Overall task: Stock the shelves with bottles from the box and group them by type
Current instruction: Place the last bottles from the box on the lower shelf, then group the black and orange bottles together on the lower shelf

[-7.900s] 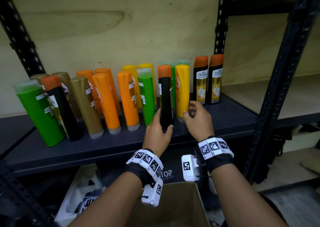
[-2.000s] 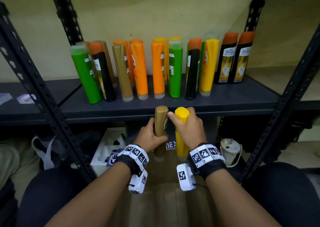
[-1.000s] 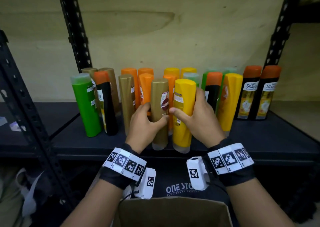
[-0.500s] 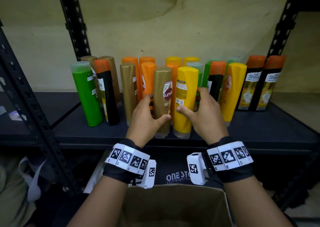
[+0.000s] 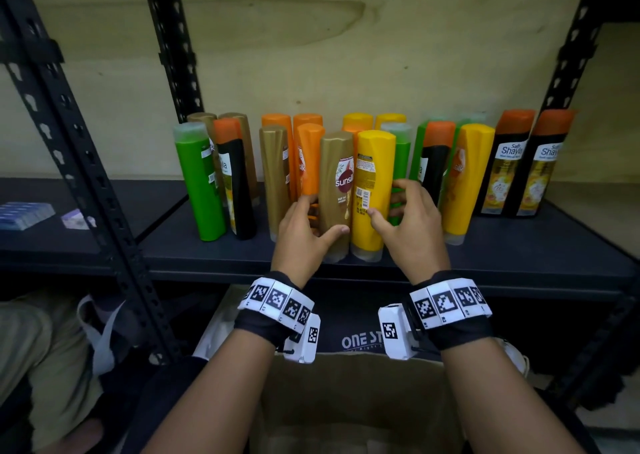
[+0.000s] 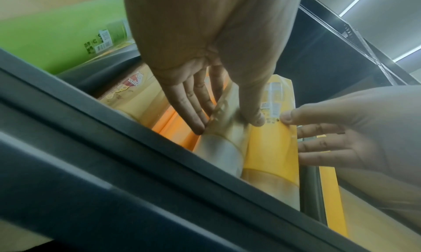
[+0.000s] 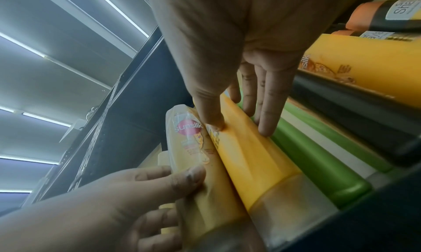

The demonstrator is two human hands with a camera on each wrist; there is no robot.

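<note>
A: Which step is shown?

B: Setting down. My left hand (image 5: 304,232) curls round the gold bottle (image 5: 336,194); my right hand (image 5: 410,226) loosely pinches the yellow bottle (image 5: 372,194). Both stand at the shelf (image 5: 519,245) front.

A: Orientation?

B: Long axes vertical, caps down (labels facing me). Next I judge: let go, then slide each toward its own colour.
</note>
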